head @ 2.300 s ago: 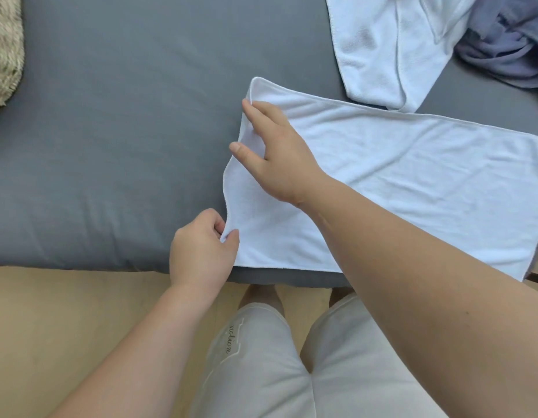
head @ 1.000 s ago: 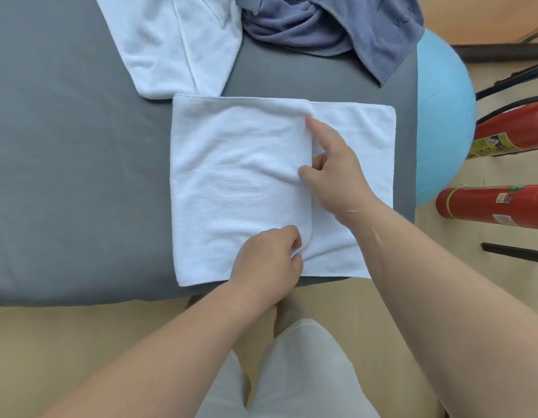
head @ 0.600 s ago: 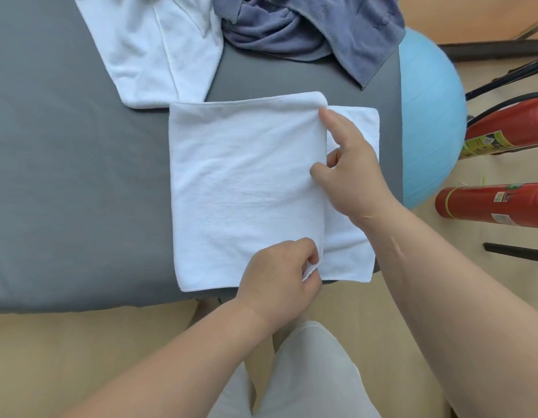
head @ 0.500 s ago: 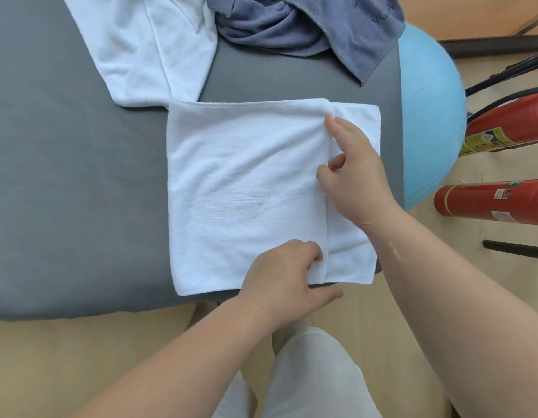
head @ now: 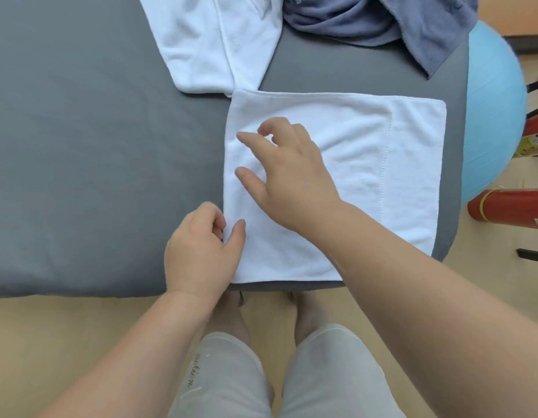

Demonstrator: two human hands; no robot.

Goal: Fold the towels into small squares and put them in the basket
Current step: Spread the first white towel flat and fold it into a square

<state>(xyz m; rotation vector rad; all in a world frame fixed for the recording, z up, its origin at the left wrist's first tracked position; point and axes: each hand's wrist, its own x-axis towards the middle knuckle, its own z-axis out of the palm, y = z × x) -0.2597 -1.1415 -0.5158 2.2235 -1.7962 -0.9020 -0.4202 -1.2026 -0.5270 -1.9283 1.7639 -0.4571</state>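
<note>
The left hand (head: pixel 201 251) pinches the left edge of the folded white towel (head: pixel 367 164) between thumb and curled fingers. The right hand (head: pixel 289 176) is over its left half, fingers loose and spread, grasping nothing. The folded white towel lies flat at the grey counter's (head: pixel 80 146) near edge; a crumpled white towel (head: pixel 219 40) and a blue-grey towel (head: pixel 382 22) lie behind it

The folded towel (head: pixel 367 176) in front of me is plain white. The second towel (head: pixel 219 40) is white too, and the third towel (head: pixel 367 22) is slate blue. The tabletop (head: pixel 95 146) is grey, the ball (head: pixel 491 116) light blue, the cylinder (head: pixel 509 209) red with a yellow band, the floor (head: pixel 65 342) tan, and my shorts (head: pixel 231 387) pale grey.
</note>
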